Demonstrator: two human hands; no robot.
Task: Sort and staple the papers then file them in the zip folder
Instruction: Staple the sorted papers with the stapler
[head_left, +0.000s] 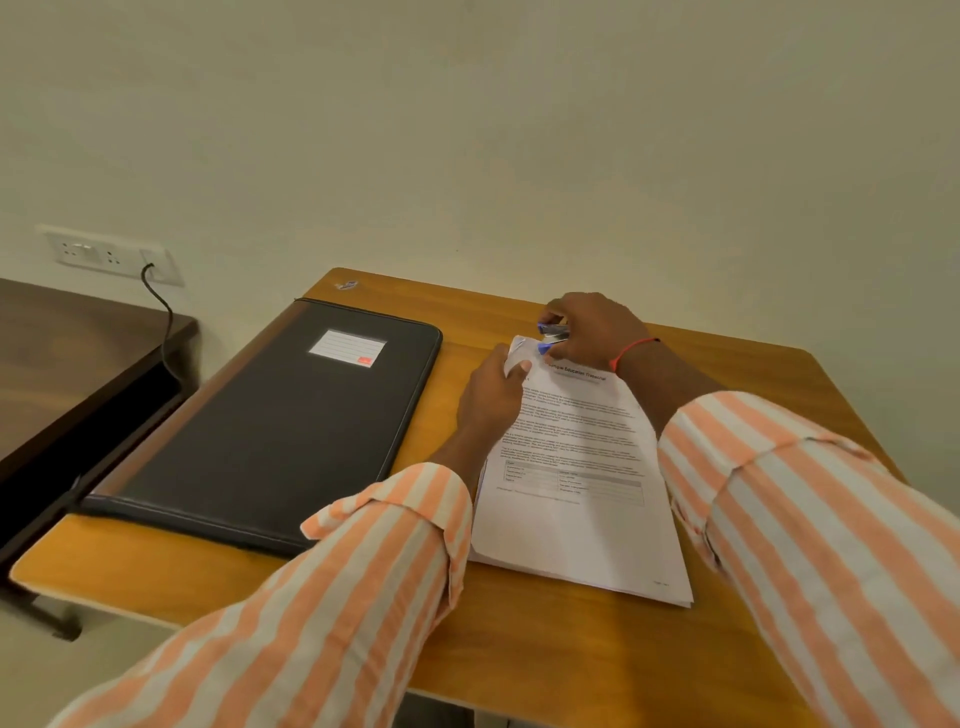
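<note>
Presently: right hand (592, 327) arched over the stack's far-left corner, fingers clamped round a blue stapler (551, 336). Left hand (493, 392) pinching that lifted corner of the printed papers (576, 467), forearm laid along the stack's left edge. Black zip folder (275, 431) closed, flat on the wooden desk (519, 639), just left of the papers.

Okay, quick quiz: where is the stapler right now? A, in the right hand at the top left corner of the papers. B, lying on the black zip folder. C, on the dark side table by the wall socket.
A: the right hand grips the blue stapler at the lifted corner of the papers, which the left hand pinches.
</note>
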